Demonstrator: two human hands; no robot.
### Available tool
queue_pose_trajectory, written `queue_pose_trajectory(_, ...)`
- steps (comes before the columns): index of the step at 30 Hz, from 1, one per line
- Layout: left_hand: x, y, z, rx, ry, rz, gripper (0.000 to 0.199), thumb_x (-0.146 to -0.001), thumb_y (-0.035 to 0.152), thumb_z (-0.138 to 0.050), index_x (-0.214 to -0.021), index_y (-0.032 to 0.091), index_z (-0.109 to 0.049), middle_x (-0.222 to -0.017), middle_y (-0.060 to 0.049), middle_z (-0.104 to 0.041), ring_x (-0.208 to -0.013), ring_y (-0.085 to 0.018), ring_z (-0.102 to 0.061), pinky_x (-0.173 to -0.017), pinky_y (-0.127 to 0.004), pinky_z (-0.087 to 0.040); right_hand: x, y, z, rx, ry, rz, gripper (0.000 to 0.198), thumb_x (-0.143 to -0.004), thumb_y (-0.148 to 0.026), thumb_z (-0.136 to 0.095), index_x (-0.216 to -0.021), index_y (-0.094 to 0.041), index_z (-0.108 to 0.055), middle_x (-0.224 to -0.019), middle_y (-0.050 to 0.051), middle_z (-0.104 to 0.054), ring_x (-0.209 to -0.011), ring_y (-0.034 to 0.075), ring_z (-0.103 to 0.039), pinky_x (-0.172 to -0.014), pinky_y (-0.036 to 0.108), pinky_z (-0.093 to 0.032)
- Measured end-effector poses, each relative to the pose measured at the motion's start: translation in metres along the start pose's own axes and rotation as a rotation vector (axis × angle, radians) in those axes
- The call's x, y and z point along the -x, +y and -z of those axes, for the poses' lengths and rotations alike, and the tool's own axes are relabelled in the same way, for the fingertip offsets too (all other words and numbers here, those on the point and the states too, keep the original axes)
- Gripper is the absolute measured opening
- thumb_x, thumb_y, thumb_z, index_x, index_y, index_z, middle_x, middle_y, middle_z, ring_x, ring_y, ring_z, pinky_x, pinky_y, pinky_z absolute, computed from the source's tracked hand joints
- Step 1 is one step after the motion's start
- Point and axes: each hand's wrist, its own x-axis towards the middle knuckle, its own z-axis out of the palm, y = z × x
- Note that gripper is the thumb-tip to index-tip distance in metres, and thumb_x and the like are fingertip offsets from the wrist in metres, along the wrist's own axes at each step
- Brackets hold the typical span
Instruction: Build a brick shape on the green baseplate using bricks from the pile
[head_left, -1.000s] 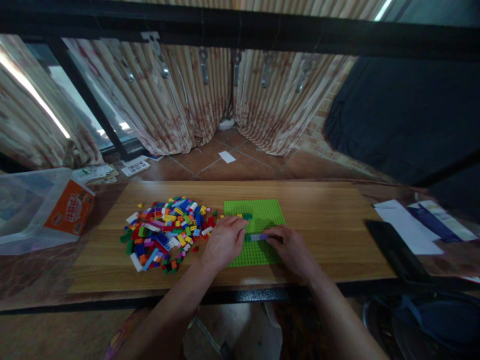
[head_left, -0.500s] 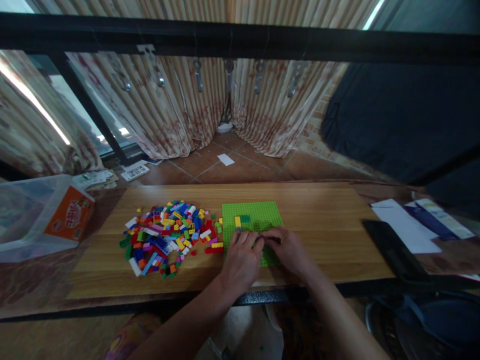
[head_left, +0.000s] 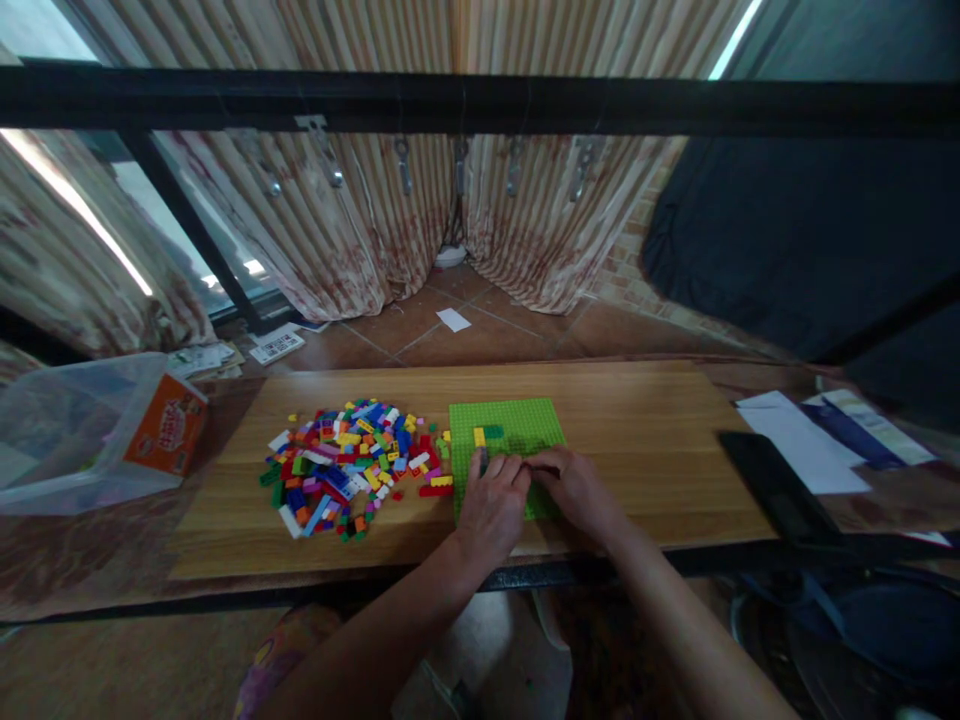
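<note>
A green studded baseplate (head_left: pixel 517 420) lies on the wooden board (head_left: pixel 645 450), with a yellow brick (head_left: pixel 478 436) and a dark green brick (head_left: pixel 493 432) stuck near its left side. My left hand (head_left: pixel 491 505) and my right hand (head_left: pixel 574 485) rest side by side on the plate's near half, fingertips meeting over a small piece that they mostly hide. To the left lies a heap of loose coloured bricks (head_left: pixel 345 465).
A clear plastic bin with an orange box (head_left: pixel 97 430) stands at far left. A black flat object (head_left: pixel 776 485) and white papers (head_left: pixel 806 440) lie at right. Curtains and a black bar stand behind the board.
My left hand has moved from the plate's left edge to its near middle, beside my right hand. The purple strip seen earlier is now hidden under the fingers.
</note>
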Motion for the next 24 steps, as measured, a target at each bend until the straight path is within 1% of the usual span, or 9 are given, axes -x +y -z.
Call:
queue_pose_trajectory(5,0.004,0.0,0.001,0.059,0.021,0.019,0.024,-0.094,0.018,-0.042,-0.108,0.019,-0.062,-0.11,-0.006,-0.065,-0.103,-0.023,-0.056,-0.101,-0.049,-0.038,0.001,0.01,0.001,-0.084,0.013,0.01,0.02,-0.082,-0.025,-0.06,-0.095,-0.021,-0.074,-0.088,0.005,-0.072,-0.081,0.018,-0.066,-0.078,0.032,-0.05)
queue_pose_trajectory(7,0.004,-0.004,0.004,0.106,0.055,0.025,0.027,-0.094,0.02,-0.042,-0.114,0.02,-0.06,-0.118,-0.007,-0.063,-0.106,-0.023,-0.056,-0.099,-0.047,-0.041,0.0,0.014,0.001,-0.121,0.01,0.002,0.024,-0.079,-0.028,-0.062,-0.099,-0.02,-0.073,-0.084,0.004,-0.072,-0.076,0.017,-0.065,-0.074,0.031,-0.051)
queue_pose_trajectory(9,0.002,-0.012,0.011,0.154,0.117,0.065,0.03,-0.094,0.021,-0.043,-0.119,0.02,-0.059,-0.124,-0.008,-0.061,-0.11,-0.024,-0.055,-0.097,-0.045,-0.043,-0.001,0.017,0.003,-0.148,0.01,-0.03,0.031,-0.077,-0.028,-0.063,-0.105,-0.019,-0.071,-0.08,0.003,-0.071,-0.071,0.017,-0.065,-0.07,0.03,-0.051)
queue_pose_trajectory(11,-0.002,-0.026,0.021,0.207,0.207,0.137,0.031,-0.093,0.021,-0.044,-0.121,0.02,-0.058,-0.125,-0.009,-0.061,-0.112,-0.024,-0.055,-0.098,-0.043,-0.044,-0.002,0.017,0.003,-0.16,0.047,-0.076,0.033,-0.077,-0.026,-0.062,-0.108,-0.017,-0.069,-0.079,0.004,-0.072,-0.07,0.018,-0.065,-0.07,0.031,-0.051)
queue_pose_trajectory(14,-0.009,-0.054,0.037,0.296,0.381,0.258,0.031,-0.092,0.02,-0.044,-0.119,0.017,-0.06,-0.12,-0.01,-0.063,-0.113,-0.022,-0.056,-0.1,-0.04,-0.044,-0.003,0.012,0.004,-0.175,0.168,-0.119,0.027,-0.079,-0.027,-0.059,-0.1,-0.017,-0.071,-0.087,0.007,-0.074,-0.078,0.021,-0.068,-0.076,0.035,-0.052)
queue_pose_trajectory(16,-0.011,-0.075,0.045,0.351,0.492,0.356,0.029,-0.091,0.021,-0.046,-0.115,0.016,-0.062,-0.115,-0.01,-0.065,-0.11,-0.021,-0.058,-0.098,-0.04,-0.045,-0.004,0.007,0.003,-0.19,0.248,-0.124,0.024,-0.08,-0.03,-0.058,-0.095,-0.018,-0.072,-0.091,0.008,-0.074,-0.082,0.022,-0.069,-0.079,0.037,-0.053)
queue_pose_trajectory(18,-0.012,-0.095,0.05,0.448,0.603,0.473,0.027,-0.089,0.024,-0.049,-0.11,0.016,-0.064,-0.108,-0.009,-0.068,-0.102,-0.02,-0.062,-0.094,-0.038,-0.048,-0.005,0.0,0.002,-0.192,0.297,-0.111,0.023,-0.081,-0.033,-0.058,-0.092,-0.018,-0.072,-0.091,0.008,-0.074,-0.082,0.022,-0.069,-0.078,0.036,-0.053)
queue_pose_trajectory(21,-0.011,-0.119,0.055,0.638,0.758,0.637,0.026,-0.085,0.028,-0.054,-0.103,0.015,-0.068,-0.1,-0.008,-0.071,-0.092,-0.018,-0.065,-0.087,-0.034,-0.051,-0.005,-0.011,-0.003,-0.178,0.308,-0.054,0.023,-0.084,-0.034,-0.056,-0.091,-0.019,-0.071,-0.091,0.008,-0.073,-0.082,0.021,-0.068,-0.077,0.035,-0.052)
queue_pose_trajectory(24,-0.009,-0.134,0.059,0.775,0.856,0.75,0.025,-0.08,0.029,-0.059,-0.097,0.015,-0.07,-0.095,-0.007,-0.072,-0.089,-0.018,-0.066,-0.085,-0.032,-0.052,-0.005,-0.027,-0.013,-0.168,0.255,0.027,0.022,-0.086,-0.033,-0.054,-0.091,-0.019,-0.07,-0.09,0.007,-0.072,-0.08,0.02,-0.066,-0.075,0.033,-0.051)
